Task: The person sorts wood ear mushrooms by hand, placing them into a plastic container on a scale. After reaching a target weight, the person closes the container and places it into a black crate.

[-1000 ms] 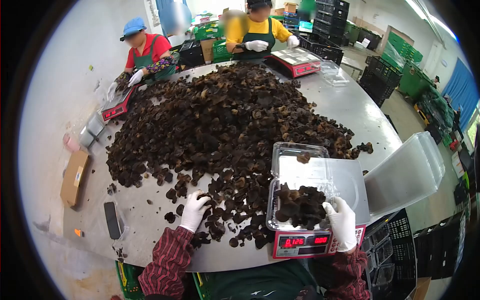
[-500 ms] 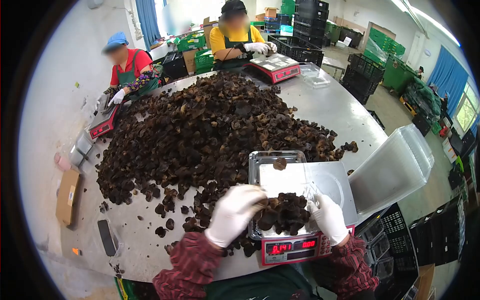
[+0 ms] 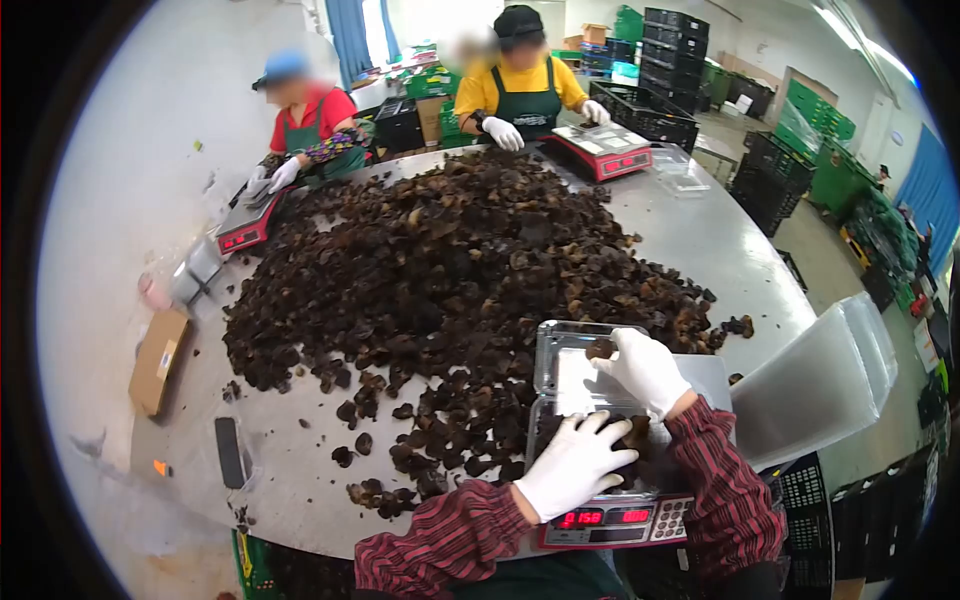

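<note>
A clear plastic clamshell box [image 3: 533,440] sits on a red-rimmed digital scale [image 3: 672,519] in front of me, its lid [image 3: 543,357] folded open to the far side. Dark wood ear mushrooms [image 3: 632,440] fill the box. My left hand [image 3: 580,465], in a white glove, lies over them with fingers spread. Over the lid, my gloved right hand [image 3: 648,372] has its fingertips closed on a small brown wood ear piece [image 3: 601,349]. The scale's readout [image 3: 583,519] appears to show 0.158.
A large wood ear heap [image 3: 450,260] covers the table's middle. Stacked clear boxes [image 3: 815,385] lean at the right. A phone [image 3: 230,452] and cardboard box [image 3: 158,362] lie left. Two co-workers stand across, by a left scale [image 3: 245,225] and a far scale [image 3: 605,150].
My left hand has moved from the box's left side onto the mushrooms. My right hand has gone forward to the lid and taken hold of the piece there. The readout rose from 0.141.
</note>
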